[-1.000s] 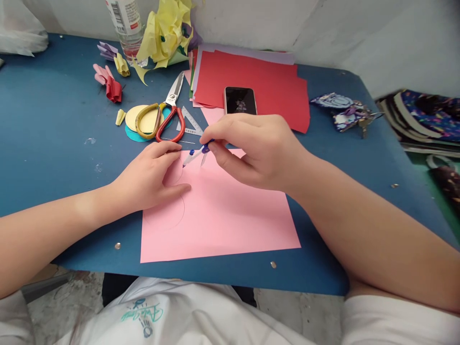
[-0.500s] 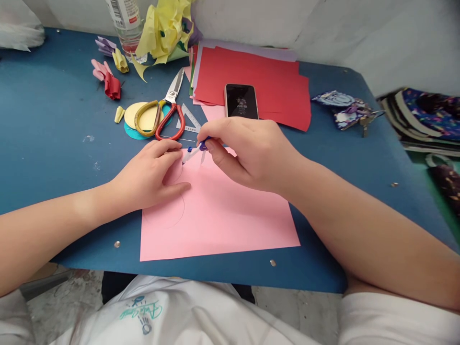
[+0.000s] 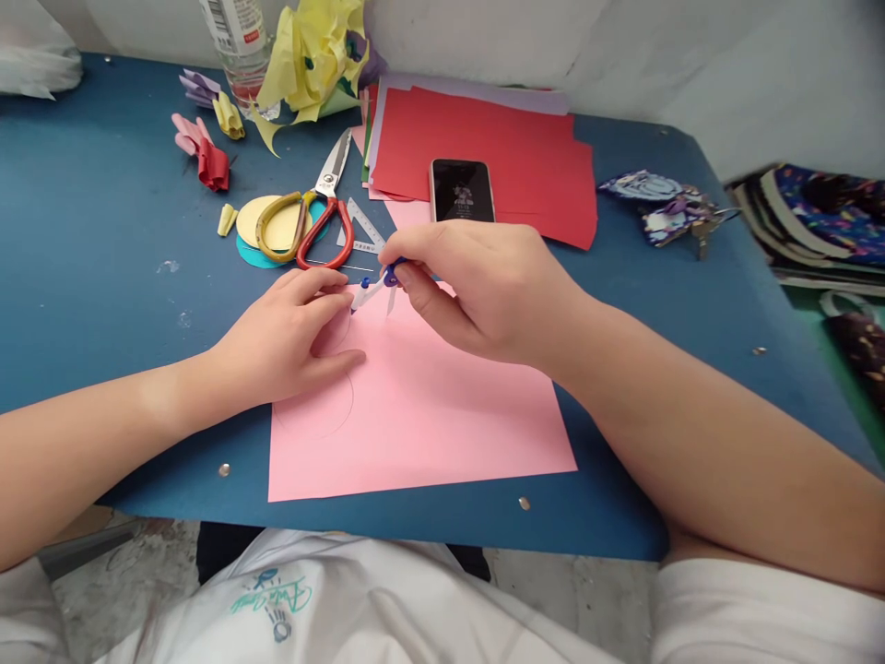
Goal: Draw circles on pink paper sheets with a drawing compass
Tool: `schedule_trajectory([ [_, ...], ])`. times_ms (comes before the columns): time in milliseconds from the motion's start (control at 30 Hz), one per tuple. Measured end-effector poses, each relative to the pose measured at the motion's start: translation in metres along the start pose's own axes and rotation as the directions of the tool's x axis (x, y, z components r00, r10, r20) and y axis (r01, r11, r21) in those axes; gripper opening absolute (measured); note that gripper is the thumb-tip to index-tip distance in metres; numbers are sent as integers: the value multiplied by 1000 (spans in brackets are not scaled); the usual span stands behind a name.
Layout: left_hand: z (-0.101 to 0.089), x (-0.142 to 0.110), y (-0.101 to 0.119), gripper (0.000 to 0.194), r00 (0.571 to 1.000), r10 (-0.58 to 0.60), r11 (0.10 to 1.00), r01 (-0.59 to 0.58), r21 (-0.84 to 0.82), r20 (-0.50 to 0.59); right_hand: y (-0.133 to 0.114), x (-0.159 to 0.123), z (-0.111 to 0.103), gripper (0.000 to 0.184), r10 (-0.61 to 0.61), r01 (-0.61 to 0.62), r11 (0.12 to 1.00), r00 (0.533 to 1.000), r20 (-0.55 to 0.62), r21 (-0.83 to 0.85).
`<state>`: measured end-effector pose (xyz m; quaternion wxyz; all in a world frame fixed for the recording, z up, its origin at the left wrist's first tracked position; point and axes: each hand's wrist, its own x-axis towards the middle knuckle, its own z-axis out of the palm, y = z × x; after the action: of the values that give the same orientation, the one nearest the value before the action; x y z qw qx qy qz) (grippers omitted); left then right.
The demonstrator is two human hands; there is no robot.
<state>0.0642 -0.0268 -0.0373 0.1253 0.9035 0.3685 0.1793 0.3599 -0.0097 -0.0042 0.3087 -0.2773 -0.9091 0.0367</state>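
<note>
A pink sheet of paper lies on the blue table, with thin pencil circles on its left part, partly covered by my hand. My left hand rests flat on the sheet's upper left, fingers spread, holding nothing. Between the thumb and fingers of my right hand is the blue top of a white-and-blue drawing compass. Its legs are spread and point down at the paper, the left one close to my left fingertips. Just beyond the sheet lie scissors with one yellow and one red handle, and a clear set square.
Yellow and blue paper discs lie under the scissors. A phone rests on red paper sheets. Rolled paper pieces, a bottle and crumpled yellow paper stand at the back; keys lie right.
Hardly anything differs: both hands and the compass hold nearly the same place, and the whole view has shifted very slightly.
</note>
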Motion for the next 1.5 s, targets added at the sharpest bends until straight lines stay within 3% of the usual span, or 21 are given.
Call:
schedule_trajectory([
  [200,1,0,1,52,1000,-15,1000,15,19,-6,-4,2,-3,36,61,-61,998,997,42,10],
  [500,0,1,2,48,999,-31,1000,31,0,16,-5,5,-2,36,-18,17,1000,999,46,22],
  [700,2,0,0,64,999,-43,999,43,8,9,5,6,-14,24,-55,56,998,998,-18,13],
  [933,1,0,-1,62,1000,-21,1000,21,6,9,14,3,-25,29,79,-76,995,995,63,-59],
  [1133,1,0,0,60,1000,-28,1000,28,-7,12,17,3,-23,37,99,-96,994,994,47,-58],
  [1300,-1,1,1,61,999,-41,999,41,-10,23,17,5,-21,31,107,-104,992,993,39,-77],
  [1500,0,1,0,64,999,-34,999,34,-6,9,13,7,-24,24,-47,48,997,999,14,-63],
])
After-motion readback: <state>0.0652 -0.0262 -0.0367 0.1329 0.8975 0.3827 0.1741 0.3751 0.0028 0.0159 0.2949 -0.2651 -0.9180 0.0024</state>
